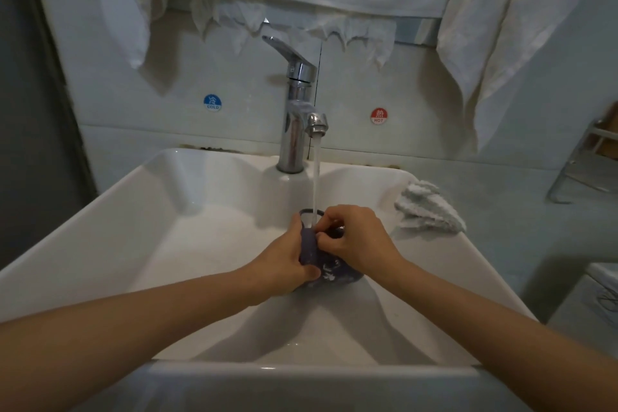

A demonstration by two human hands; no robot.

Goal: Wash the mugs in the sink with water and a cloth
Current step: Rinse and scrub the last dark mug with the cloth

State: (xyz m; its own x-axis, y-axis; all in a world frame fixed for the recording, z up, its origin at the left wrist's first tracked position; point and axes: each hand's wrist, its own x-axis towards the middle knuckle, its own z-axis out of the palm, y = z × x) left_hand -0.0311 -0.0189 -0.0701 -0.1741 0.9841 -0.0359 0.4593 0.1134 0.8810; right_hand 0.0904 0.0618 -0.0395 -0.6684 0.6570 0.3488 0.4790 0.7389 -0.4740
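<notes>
While tap water [315, 177] fills the dark blue mug [331, 273] in the sink [187, 197], I log: left hand [284, 264] gripping its body, right hand [361, 241] pinching its rim. Step: rinsing. Next, likely: reach the white cloth [428, 211] alongside.

blue sticker [212, 102]: "COLD" | red sticker [378, 116]: "HOT" | both on wall [133, 104]
</notes>
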